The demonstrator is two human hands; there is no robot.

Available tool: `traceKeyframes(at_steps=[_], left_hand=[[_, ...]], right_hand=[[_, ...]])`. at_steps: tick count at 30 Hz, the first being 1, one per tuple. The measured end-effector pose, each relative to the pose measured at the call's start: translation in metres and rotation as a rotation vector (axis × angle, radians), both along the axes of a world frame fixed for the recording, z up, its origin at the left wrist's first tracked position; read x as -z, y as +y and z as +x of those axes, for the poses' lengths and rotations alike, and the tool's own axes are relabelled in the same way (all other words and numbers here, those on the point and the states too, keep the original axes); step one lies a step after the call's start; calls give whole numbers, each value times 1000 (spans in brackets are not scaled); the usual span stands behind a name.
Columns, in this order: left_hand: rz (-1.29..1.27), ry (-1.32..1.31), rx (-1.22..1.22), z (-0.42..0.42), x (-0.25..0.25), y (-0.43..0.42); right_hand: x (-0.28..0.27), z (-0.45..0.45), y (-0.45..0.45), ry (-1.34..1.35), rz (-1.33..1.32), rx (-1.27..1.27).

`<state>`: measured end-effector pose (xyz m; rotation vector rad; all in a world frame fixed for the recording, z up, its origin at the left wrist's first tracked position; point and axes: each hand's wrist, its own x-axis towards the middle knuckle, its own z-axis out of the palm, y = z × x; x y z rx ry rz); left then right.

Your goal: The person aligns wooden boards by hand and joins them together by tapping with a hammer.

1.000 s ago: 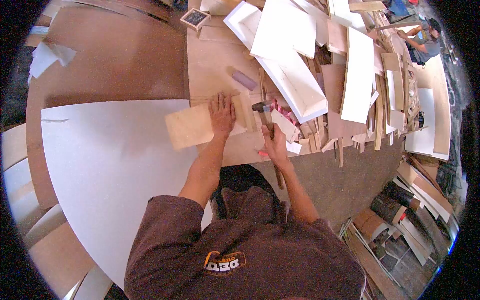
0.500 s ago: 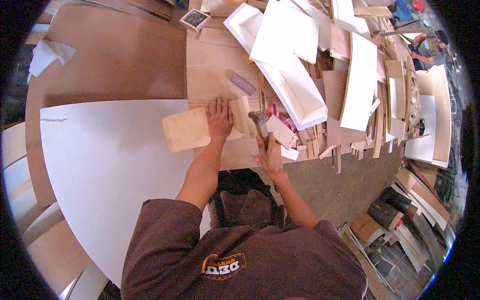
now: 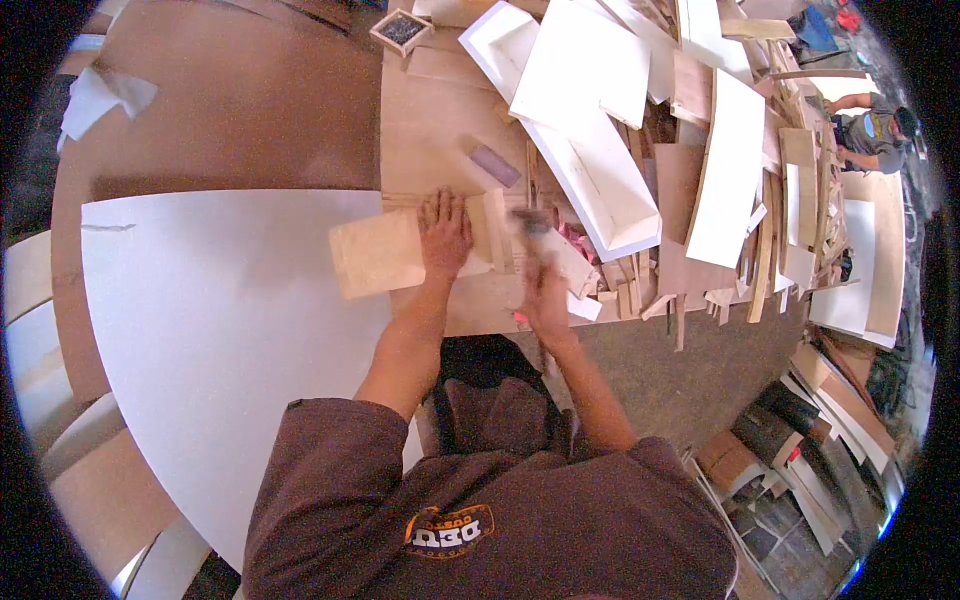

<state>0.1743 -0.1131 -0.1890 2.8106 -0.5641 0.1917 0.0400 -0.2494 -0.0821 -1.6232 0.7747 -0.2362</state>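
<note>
My left hand (image 3: 445, 240) lies flat with its fingers spread on a light wooden board (image 3: 378, 254). At the board's right end a narrow wood strip (image 3: 491, 230) stands crosswise. My right hand (image 3: 546, 300) is wrapped round the handle of a hammer (image 3: 533, 224), blurred by motion, its head just right of the strip. A purple-grey block (image 3: 495, 165) lies on the wooden table (image 3: 430, 120) beyond my hands. Right of the hammer are a pale offcut (image 3: 574, 266) and something pink, partly hidden.
A large white panel (image 3: 235, 330) covers the left side. White box-shaped pieces (image 3: 595, 170) and wood scraps (image 3: 765, 240) are piled at right. A small open box of dark bits (image 3: 402, 32) sits at the far edge. Another person (image 3: 872, 135) is at the far right.
The hammer has swung in my right hand and now blurs near the strip. My left hand stays on the board. The view has shifted slightly, and the other person has changed posture.
</note>
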Motion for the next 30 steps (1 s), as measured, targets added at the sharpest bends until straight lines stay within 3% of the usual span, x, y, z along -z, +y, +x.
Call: traceKeyframes(at_steps=[2, 3, 6, 10, 12, 14, 16, 18, 20, 21, 26, 28, 30], left_hand=[[14, 10, 12, 0, 8, 0], [11, 7, 11, 3, 6, -1], [-41, -6, 21, 3, 1, 1], [-14, -19, 6, 3, 1, 2], [-30, -2, 7, 0, -1, 1], [-24, 38, 5, 1, -10, 1], [-33, 45, 4, 2, -8, 2], [-48, 48, 9, 3, -4, -1], [-109, 24, -1, 3, 3, -1], [-111, 22, 6, 3, 4, -1], [-24, 17, 15, 2, 0, 1], [-26, 6, 8, 1, -2, 1], [-38, -12, 9, 0, -3, -1]], right_hand=[[18, -1, -4, -24, -770, -408], [6, -1, 1, 126, -539, -425], [7, -4, 10, 239, -520, -386], [18, -11, 2, 93, -501, -203], [-40, 2, -4, 16, 253, 61], [-32, 0, -14, -68, 202, 60], [-40, 3, -15, -210, 290, 214], [-7, -12, -26, -139, 278, 191], [12, -23, -32, 172, 432, 63], [10, -21, -34, 218, 367, -75], [14, -12, -40, 251, 521, 1], [12, -1, -33, 186, 552, 177], [5, -1, -29, 262, 530, 96]])
